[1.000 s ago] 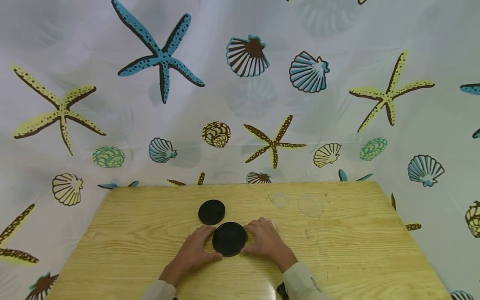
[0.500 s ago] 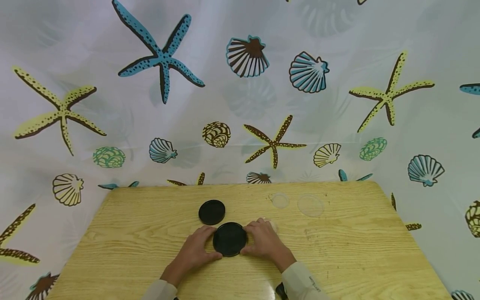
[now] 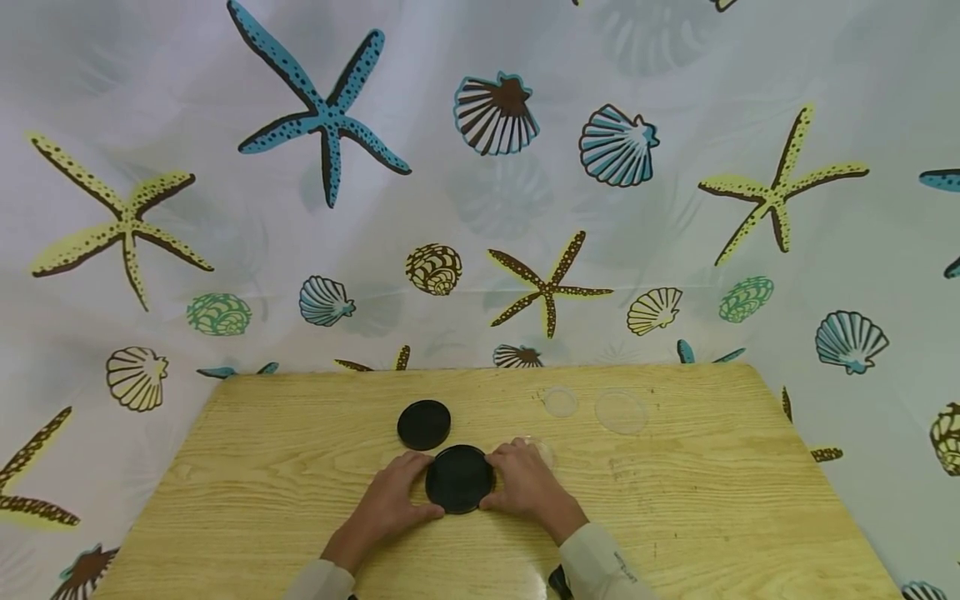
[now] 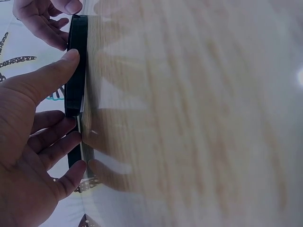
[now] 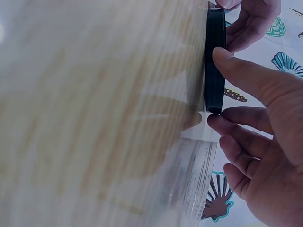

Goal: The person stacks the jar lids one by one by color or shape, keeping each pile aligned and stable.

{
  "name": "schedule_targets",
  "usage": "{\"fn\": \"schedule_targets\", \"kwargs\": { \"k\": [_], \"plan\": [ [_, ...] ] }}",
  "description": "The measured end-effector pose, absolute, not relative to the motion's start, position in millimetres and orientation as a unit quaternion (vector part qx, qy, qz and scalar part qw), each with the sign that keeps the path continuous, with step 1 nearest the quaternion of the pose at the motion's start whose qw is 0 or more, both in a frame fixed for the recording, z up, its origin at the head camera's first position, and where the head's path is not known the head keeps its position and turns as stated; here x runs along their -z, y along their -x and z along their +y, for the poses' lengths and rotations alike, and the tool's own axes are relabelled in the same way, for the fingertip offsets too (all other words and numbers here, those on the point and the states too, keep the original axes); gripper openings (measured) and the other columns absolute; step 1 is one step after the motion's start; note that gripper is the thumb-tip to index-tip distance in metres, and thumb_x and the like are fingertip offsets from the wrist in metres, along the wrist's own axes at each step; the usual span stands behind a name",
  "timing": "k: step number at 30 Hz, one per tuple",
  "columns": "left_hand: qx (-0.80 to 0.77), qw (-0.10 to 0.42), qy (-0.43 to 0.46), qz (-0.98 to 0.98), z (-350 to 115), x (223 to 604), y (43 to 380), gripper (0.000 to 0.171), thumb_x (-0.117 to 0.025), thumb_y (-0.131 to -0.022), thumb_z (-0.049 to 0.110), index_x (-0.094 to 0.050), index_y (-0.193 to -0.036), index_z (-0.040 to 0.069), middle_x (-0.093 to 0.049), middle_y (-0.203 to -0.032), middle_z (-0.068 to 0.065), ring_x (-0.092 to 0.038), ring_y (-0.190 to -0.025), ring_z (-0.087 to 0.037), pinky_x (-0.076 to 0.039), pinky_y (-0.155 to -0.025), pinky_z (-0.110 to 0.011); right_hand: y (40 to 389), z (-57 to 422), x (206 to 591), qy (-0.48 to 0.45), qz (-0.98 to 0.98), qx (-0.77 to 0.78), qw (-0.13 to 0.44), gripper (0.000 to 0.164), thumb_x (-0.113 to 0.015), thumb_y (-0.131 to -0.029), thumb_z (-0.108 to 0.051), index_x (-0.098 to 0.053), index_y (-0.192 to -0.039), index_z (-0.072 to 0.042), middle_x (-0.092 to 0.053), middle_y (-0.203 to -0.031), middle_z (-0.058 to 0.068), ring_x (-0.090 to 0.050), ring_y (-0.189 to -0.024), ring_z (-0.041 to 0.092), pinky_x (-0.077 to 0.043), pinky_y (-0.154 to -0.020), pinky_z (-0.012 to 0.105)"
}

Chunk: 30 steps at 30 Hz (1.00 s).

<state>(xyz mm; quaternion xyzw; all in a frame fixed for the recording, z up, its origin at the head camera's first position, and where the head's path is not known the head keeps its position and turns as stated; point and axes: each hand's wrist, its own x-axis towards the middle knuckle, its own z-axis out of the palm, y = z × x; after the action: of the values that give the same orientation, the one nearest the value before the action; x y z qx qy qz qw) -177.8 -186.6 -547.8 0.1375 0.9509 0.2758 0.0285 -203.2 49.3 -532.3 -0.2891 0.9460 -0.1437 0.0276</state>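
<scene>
A black round lid (image 3: 460, 479) with a raised rim lies on the wooden table between both hands. My left hand (image 3: 393, 496) holds its left edge, thumb at the near side and fingers toward the far side. From the right, my right hand (image 3: 528, 487) grips the opposite edge in the same manner. The left wrist view shows the left thumb (image 4: 70, 56) against the lid's side (image 4: 75, 71); the right wrist view shows the right thumb (image 5: 222, 54) there too. Just behind the lid lies a second black disc (image 3: 423, 424).
A clear round dish (image 3: 546, 451) sits behind the right hand, partly hidden by it; the right wrist view shows its ridged transparent side (image 5: 191, 165). Farther back lie a small clear disc (image 3: 561, 402) and a larger one (image 3: 621, 412). A patterned curtain (image 3: 480, 208) hangs behind the table.
Almost nothing differs. The right hand has shifted very slightly, showing a bit more of the clear dish behind it; the lid stays in place between both hands.
</scene>
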Motion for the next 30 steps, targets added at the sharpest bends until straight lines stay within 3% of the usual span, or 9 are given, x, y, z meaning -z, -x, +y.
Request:
{"fn": "schedule_targets", "kwargs": {
  "k": [30],
  "plan": [
    [-0.279, 0.033, -0.131, 0.951, -183.5, 541.3, 175.8, 0.073, -0.084, -0.068, 0.038, -0.056, -0.128, 0.007, -0.056, -0.128, -0.008, -0.052, -0.121, -0.029, -0.041, -0.098, -0.055, 202.1, 48.2, 528.1, 0.287, 0.947, 0.140, 0.027, 0.062, -0.078, -0.073, -0.047, -0.065, -0.120, -0.009, -0.065, -0.117, 0.004, -0.054, -0.102, 0.021, -0.043, -0.092, 0.037]
  ]
}}
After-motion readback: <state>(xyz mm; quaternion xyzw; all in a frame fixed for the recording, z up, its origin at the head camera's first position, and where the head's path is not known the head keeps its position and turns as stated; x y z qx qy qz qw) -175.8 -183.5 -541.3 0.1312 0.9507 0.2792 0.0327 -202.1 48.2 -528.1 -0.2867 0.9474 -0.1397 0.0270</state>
